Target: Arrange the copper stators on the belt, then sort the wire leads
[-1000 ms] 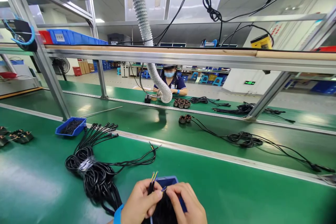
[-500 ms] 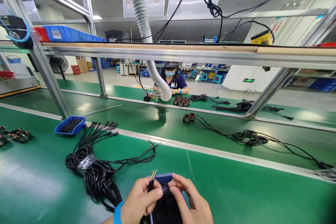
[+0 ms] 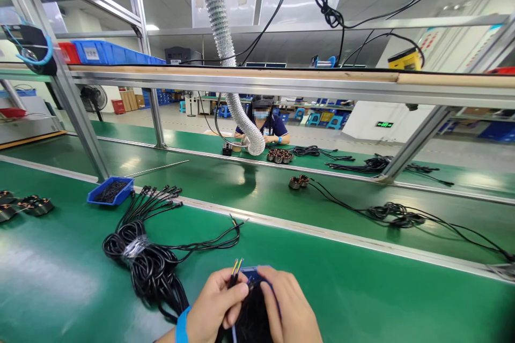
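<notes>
My left hand [image 3: 220, 300], with a blue band at the wrist, is closed around black cables [image 3: 232, 281]. Their stripped ends stick up past the thumb and show yellow and blue wires. My right hand [image 3: 288, 303] is bent over a blue bin [image 3: 257, 269] of small black pieces [image 3: 251, 317]. Its thumb and fingertips are drawn in close to the wire ends and the pieces; what they pinch, if anything, is hidden. Left of my hands lies a tied bundle of black cables [image 3: 151, 263], its loose ends reaching right across the green bench.
A small blue tray [image 3: 110, 191] of black pieces stands by the frame post. Copper-wound rings [image 3: 35, 205] lie at far left, and two more [image 3: 299, 182] trail cables behind the bench rail. A ribbed duct [image 3: 235, 86] hangs ahead. A person [image 3: 277, 131] sits opposite.
My right hand has turned and lowered over the bin, its fingers now pointing down at the black pieces. My left hand keeps its hold on the cables. The view has shifted slightly.
</notes>
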`<state>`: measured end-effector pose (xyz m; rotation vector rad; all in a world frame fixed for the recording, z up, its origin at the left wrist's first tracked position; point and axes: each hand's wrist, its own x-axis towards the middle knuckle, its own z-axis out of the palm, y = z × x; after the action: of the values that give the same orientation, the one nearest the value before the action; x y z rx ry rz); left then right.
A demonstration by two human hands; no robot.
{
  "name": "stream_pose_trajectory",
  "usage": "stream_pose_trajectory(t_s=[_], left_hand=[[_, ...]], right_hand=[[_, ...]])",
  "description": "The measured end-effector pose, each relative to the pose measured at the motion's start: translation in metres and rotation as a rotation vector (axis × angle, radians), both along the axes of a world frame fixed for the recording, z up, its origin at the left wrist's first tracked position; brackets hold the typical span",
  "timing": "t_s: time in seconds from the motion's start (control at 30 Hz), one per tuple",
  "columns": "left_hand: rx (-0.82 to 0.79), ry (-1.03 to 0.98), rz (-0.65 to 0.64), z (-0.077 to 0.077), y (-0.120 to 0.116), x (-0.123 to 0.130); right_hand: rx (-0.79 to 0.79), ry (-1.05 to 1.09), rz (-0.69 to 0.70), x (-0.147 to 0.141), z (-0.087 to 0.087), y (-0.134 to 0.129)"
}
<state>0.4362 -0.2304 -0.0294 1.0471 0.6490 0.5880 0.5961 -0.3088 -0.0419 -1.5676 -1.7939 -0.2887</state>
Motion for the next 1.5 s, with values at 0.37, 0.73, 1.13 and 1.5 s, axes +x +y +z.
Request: stream_pose_trajectory(t_s=[0.37,0.73,1.13,1.5], left_hand=[[-0.031,0.022,-0.05,0.008,-0.001,-0.002],[0.068,0.068,-0.106,0.008,-0.004,-0.003],[0.081,0.075,-0.112,0.001,-0.002,-0.004],[0.084,-0.068,-0.03,0.008,-0.004,-0.008]], right_hand=[[-0.229,-0.181,-0.047,-0.018,-0.028,0.005],[0.093,0.439,0.105,-0.012,0.017,-0.005],[0.086,0.361,0.139,-0.011,0.019,-0.003],[-0.028,0.534,0.156,-0.016,0.014,-0.003]])
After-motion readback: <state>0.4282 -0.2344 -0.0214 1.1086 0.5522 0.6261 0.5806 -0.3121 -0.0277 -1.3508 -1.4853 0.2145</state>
